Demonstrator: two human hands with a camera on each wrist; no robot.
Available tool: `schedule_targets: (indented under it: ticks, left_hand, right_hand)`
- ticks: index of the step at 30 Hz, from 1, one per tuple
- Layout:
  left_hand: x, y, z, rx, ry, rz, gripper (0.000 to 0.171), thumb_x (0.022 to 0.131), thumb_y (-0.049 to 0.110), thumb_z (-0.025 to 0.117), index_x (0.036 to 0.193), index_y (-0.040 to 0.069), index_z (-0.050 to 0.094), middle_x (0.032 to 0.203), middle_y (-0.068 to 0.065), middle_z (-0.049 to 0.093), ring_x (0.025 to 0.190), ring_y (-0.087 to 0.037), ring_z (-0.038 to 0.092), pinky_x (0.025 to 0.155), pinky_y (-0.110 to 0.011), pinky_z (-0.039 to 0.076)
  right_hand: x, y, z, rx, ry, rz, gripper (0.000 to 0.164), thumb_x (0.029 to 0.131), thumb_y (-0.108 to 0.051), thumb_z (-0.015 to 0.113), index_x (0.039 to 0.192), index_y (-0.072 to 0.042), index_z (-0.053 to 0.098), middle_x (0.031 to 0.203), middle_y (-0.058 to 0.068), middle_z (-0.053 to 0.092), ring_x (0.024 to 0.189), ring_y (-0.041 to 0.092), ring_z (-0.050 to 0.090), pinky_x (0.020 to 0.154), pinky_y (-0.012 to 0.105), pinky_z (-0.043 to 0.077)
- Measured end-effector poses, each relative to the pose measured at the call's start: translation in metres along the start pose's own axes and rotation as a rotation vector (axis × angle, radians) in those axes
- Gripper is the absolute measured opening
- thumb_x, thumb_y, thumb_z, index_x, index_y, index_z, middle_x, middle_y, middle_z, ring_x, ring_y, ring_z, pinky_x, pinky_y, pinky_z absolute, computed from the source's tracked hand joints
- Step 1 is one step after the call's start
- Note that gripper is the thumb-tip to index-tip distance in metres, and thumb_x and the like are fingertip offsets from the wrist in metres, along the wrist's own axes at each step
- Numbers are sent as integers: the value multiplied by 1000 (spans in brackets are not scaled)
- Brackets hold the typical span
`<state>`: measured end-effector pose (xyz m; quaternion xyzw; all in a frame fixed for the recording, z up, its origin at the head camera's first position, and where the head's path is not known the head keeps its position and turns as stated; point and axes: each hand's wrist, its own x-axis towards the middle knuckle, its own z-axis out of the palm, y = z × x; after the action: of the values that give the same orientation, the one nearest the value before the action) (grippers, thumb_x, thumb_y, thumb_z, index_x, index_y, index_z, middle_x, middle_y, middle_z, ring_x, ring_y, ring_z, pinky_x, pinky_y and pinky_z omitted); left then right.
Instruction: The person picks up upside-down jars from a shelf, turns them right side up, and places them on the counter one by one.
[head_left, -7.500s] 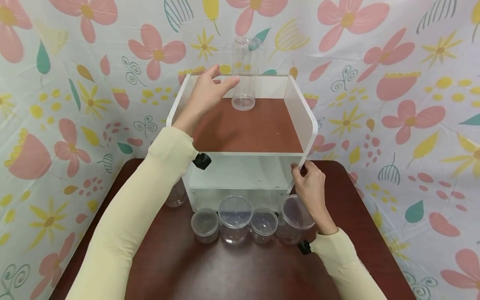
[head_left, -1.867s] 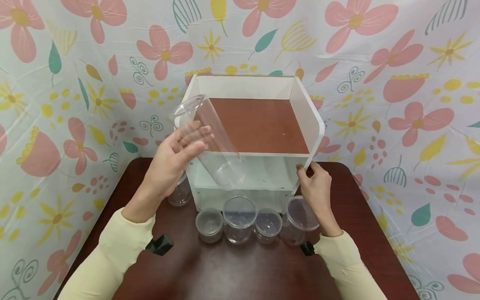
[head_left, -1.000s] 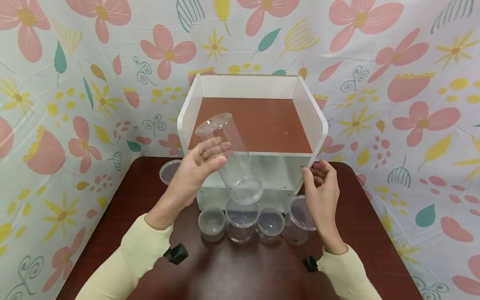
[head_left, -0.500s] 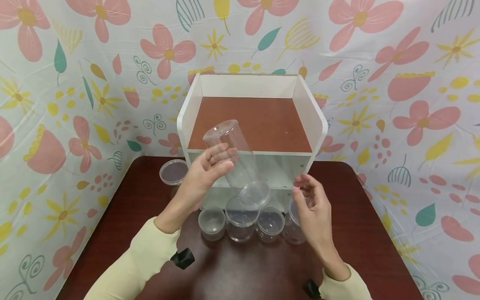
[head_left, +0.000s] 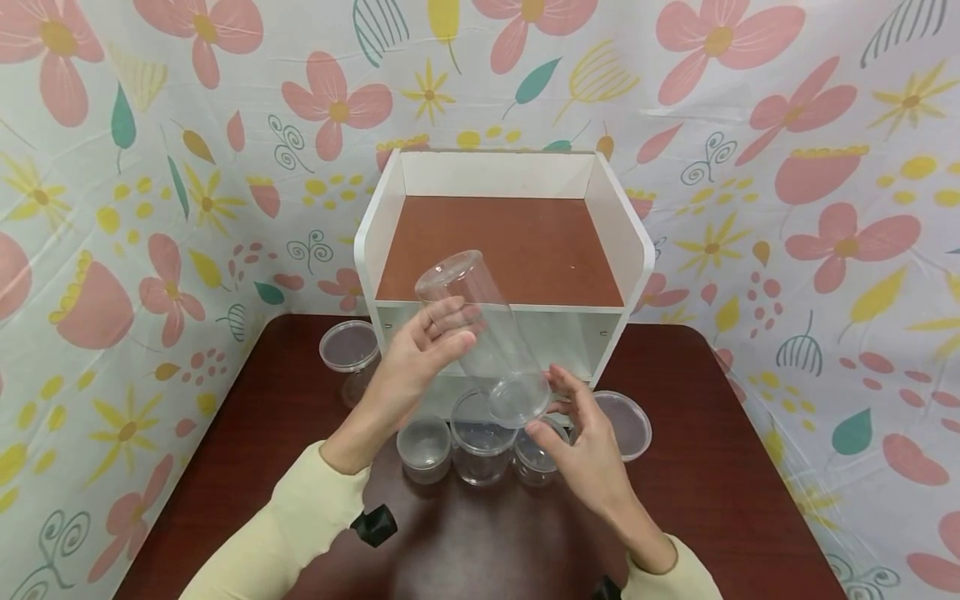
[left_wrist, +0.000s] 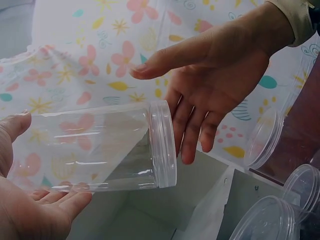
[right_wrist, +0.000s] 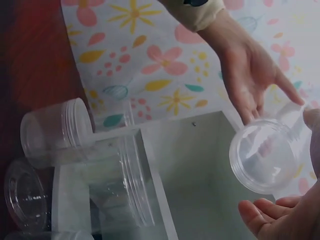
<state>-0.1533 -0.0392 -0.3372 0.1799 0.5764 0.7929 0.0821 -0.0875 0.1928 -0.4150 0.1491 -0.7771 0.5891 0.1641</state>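
My left hand (head_left: 412, 358) grips a tall clear plastic jar (head_left: 487, 325) round its side, with thumb and fingers on opposite sides. The jar is tilted, its screw lid (head_left: 520, 400) pointing down and right, above the row of smaller jars. My right hand (head_left: 588, 450) reaches towards the lid with fingers and thumb spread. In the left wrist view the lid (left_wrist: 164, 144) lies close to the right hand's fingers (left_wrist: 189, 142). In the right wrist view a gap shows between the lid (right_wrist: 264, 156) and the right fingertips (right_wrist: 250, 215).
Behind the hands stands a white shelf unit (head_left: 637, 242) with a brown top (head_left: 502, 221). Several clear jars (head_left: 423, 450) line its front, one lid (head_left: 622, 425) at the right. Another lidded jar (head_left: 350, 346) stands left of the unit on the dark red table (head_left: 712, 467).
The tall jar came off the brown top in my left hand and moved forward, down and right. My right hand left the shelf's right side and came in beside the lid.
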Motion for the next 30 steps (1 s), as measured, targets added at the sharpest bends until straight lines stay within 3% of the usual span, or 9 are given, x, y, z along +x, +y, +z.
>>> schedule_targets:
  ticks: [6,12,17,24,30]
  left_hand:
    - [0,-2,1,-1,-14,-3,58,97,4,62,149,-4,38,151,-29,47,136,-44,51,109,-35,45]
    - [-1,-3,2,5,-27,-14,59,98,3,62,150,-4,35,152,-28,46,135,-39,54,108,-36,47]
    - [-2,-4,3,5,-39,-15,59,98,2,62,150,-4,34,152,-28,45,136,-40,53,109,-37,46]
    - [-3,-4,2,19,-48,-17,59,99,4,62,150,-3,34,152,-26,47,137,-39,52,111,-38,44]
    - [-2,-5,1,42,-48,-43,62,98,3,63,153,-3,34,153,-25,47,137,-34,53,111,-39,44]
  right_hand:
    - [0,0,4,-69,-25,84,82,83,-6,85,154,-3,44,147,16,55,109,21,65,94,21,50]
    - [1,2,8,-21,-21,71,78,82,-3,86,150,-1,48,131,13,65,105,19,69,92,20,51]
    - [2,4,9,11,-15,67,74,81,-3,87,147,0,52,128,12,67,104,19,70,90,19,52]
    - [2,5,10,13,-28,61,81,76,-1,90,146,4,50,127,14,67,102,19,71,86,22,55]
    - [1,6,11,47,-14,73,77,78,1,89,144,5,51,130,15,65,108,26,69,96,22,52]
